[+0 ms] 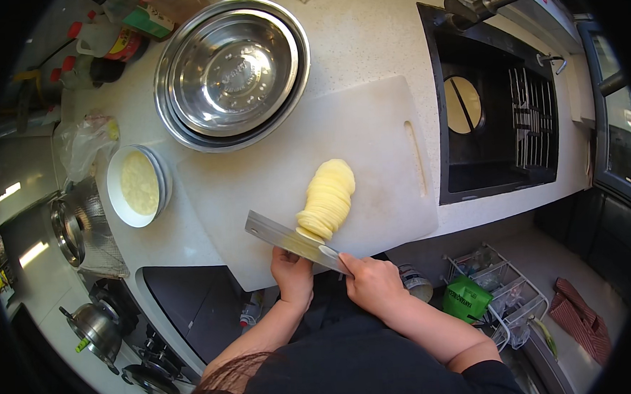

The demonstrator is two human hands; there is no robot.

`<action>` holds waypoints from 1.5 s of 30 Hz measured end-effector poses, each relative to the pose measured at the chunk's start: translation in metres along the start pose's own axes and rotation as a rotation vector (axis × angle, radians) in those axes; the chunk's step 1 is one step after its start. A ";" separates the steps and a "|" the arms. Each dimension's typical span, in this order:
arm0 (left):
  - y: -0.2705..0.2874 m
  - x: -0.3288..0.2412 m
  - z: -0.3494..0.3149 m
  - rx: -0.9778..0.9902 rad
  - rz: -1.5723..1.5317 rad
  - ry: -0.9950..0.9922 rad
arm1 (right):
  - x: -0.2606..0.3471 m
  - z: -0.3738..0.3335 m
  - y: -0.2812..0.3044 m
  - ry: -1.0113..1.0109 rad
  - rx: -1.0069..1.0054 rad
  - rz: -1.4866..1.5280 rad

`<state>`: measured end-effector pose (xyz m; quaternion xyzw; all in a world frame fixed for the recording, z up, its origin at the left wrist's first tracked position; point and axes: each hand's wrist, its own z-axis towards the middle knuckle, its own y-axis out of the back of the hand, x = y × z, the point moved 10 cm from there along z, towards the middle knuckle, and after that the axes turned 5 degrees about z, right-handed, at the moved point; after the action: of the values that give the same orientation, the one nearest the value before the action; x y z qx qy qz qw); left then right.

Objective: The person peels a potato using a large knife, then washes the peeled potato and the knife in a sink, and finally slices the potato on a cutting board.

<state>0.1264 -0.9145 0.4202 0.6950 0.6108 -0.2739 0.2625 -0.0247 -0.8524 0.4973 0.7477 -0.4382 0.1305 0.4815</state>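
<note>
A row of thin, pale yellow potato slices (329, 193) leans overlapped on the white cutting board (379, 126). At its near end a broad kitchen knife (283, 236) lies slantwise with its blade pointing left. My right hand (376, 283) is closed round the knife's handle end. My left hand (293, 276) is at the near side of the blade by the board's front edge, its fingers curled together. The blade partly covers those fingertips, and whatever they hold is hidden.
Nested steel bowls (234, 73) stand at the board's far left. Stacked white bowls (138, 186) with pale yellow contents sit left of it. A black sink (498, 144) with a rack and faucet is on the right. Bottles (101, 48) crowd the far left corner.
</note>
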 end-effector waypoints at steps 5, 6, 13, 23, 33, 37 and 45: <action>-0.002 -0.007 -0.001 0.014 0.084 -0.008 | 0.007 0.009 0.001 0.016 -0.011 0.014; -0.002 -0.006 0.000 0.016 0.076 -0.009 | 0.007 0.010 0.000 0.013 -0.012 0.012; -0.001 0.004 0.001 0.018 0.002 0.007 | 0.007 0.026 -0.009 -0.037 0.091 0.016; -0.001 -0.005 0.000 0.001 0.032 -0.049 | 0.007 0.005 0.009 0.043 -0.064 0.032; 0.007 0.006 0.002 -0.013 0.116 -0.024 | 0.006 -0.021 0.018 0.121 -0.144 -0.012; 0.007 0.006 0.002 -0.021 0.090 -0.030 | 0.006 -0.020 0.019 0.125 -0.166 -0.003; 0.006 0.004 0.002 -0.025 0.066 -0.016 | 0.004 -0.020 0.018 0.113 -0.161 0.002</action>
<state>0.1328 -0.9137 0.4163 0.7091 0.5888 -0.2633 0.2849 -0.0319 -0.8404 0.5202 0.6975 -0.4202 0.1374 0.5639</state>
